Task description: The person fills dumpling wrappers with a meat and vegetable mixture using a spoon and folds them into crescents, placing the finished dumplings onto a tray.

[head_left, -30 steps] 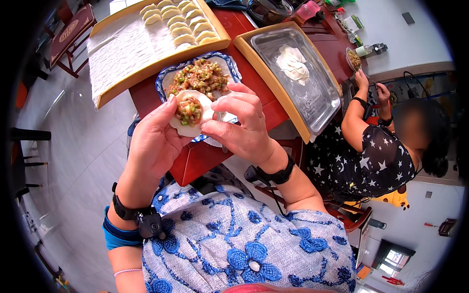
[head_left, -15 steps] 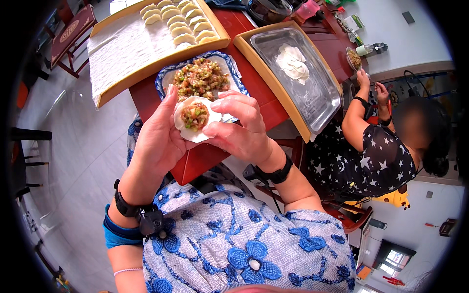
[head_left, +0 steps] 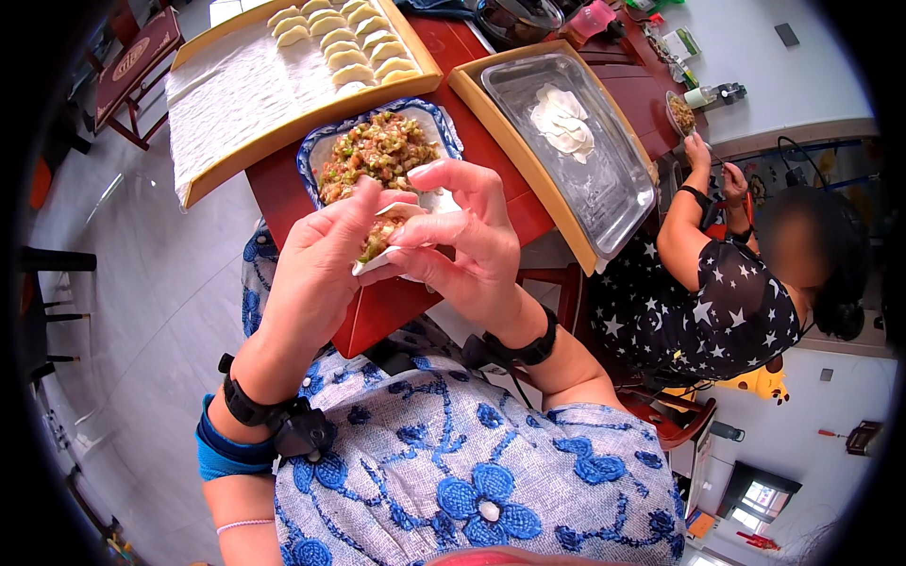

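Note:
Between my two hands is a half-folded dumpling (head_left: 381, 236), its white wrapper bent up around a chunky meat-and-green filling. My left hand (head_left: 321, 250) closes round its left side, with the thumb along the top edge. The thumb and fingers of my right hand (head_left: 462, 236) pinch the right side of the wrapper. Fingers hide part of it. Just beyond my hands, a blue-rimmed dish (head_left: 307, 160) holds a heap of the same filling (head_left: 382, 151).
A paper-lined box (head_left: 236, 104) at the far left carries rows of shaped dumplings (head_left: 344, 52). To the right, a metal tray (head_left: 613, 203) in another box holds stacked wrappers (head_left: 563, 123). Beyond it a person in a star-patterned top (head_left: 698, 307) works near a bowl of filling (head_left: 679, 113).
The wrapper lay flat and open in my left hand; now it is folded upward around the filling. My left thumb and right fingers have drawn in on its edges.

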A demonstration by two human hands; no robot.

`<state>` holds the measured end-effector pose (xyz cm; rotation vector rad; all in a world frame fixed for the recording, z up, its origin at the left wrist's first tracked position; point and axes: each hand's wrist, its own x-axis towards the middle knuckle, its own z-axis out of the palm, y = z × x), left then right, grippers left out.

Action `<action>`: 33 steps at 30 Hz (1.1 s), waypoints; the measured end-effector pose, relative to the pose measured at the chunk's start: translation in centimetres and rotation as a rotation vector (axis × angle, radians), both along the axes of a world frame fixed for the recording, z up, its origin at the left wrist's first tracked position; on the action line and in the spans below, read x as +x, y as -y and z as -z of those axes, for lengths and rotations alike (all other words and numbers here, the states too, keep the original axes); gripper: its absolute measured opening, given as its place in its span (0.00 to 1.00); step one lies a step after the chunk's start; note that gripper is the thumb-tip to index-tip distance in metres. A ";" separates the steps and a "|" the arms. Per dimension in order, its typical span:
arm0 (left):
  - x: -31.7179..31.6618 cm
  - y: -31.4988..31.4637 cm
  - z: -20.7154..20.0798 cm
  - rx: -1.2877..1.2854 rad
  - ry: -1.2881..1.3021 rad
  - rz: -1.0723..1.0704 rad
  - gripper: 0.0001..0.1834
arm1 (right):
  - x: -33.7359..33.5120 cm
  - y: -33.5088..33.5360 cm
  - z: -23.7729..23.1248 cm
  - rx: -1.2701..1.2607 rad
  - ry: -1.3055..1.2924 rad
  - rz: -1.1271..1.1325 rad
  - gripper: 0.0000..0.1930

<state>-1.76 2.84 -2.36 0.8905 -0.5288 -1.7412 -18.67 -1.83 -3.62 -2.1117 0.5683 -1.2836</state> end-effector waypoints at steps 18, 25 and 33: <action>0.6 -1.0 -1.4 -0.105 0.036 -0.045 0.40 | 1.7 -0.4 -0.7 0.261 0.096 -0.020 0.08; 0.8 -0.5 1.8 -0.505 0.150 -0.212 0.33 | 2.8 -0.1 -1.7 0.517 0.473 -0.119 0.07; 2.3 0.2 0.5 -1.142 1.333 -0.642 0.25 | 3.6 -0.1 -1.5 0.734 0.636 -0.206 0.04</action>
